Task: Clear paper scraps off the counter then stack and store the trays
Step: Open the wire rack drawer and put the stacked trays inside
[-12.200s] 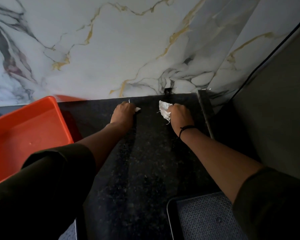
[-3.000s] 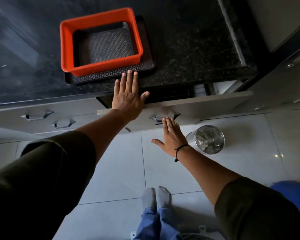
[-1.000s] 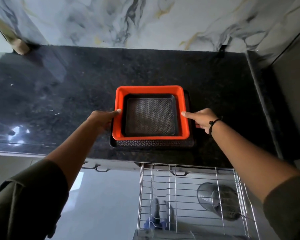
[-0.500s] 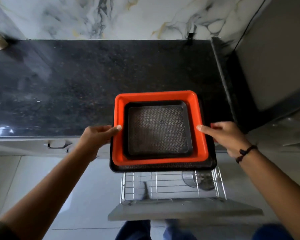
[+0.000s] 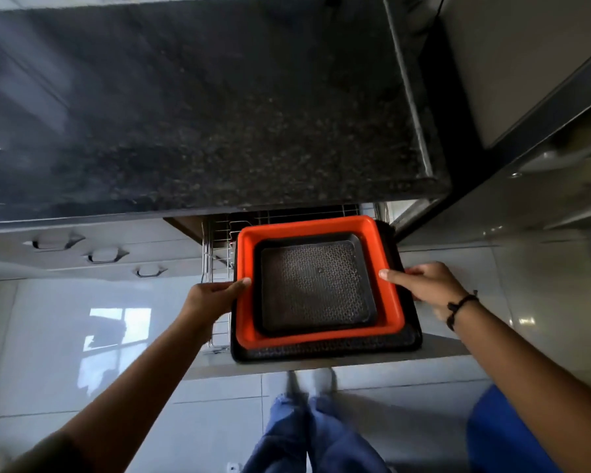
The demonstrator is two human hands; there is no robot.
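Note:
Three trays are nested in one stack: a large black tray (image 5: 325, 351) at the bottom, an orange tray (image 5: 244, 315) in it, and a small black patterned tray (image 5: 316, 286) inside that. My left hand (image 5: 210, 300) grips the stack's left side and my right hand (image 5: 423, 285) grips its right side. The stack is held level over the pulled-out wire-rack drawer (image 5: 215, 254), below the front edge of the black granite counter (image 5: 202, 114). I see no paper scraps on the counter.
The drawer's grey front panel (image 5: 321, 365) juts out under the stack. Closed drawers with handles (image 5: 104, 256) lie to the left. A tall grey cabinet (image 5: 526, 80) stands at the right. Tiled floor, my legs and a blue object (image 5: 505, 435) are below.
Both hands have carried the tray stack off the counter edge and down over the open wire-rack drawer. The view has tilted further down.

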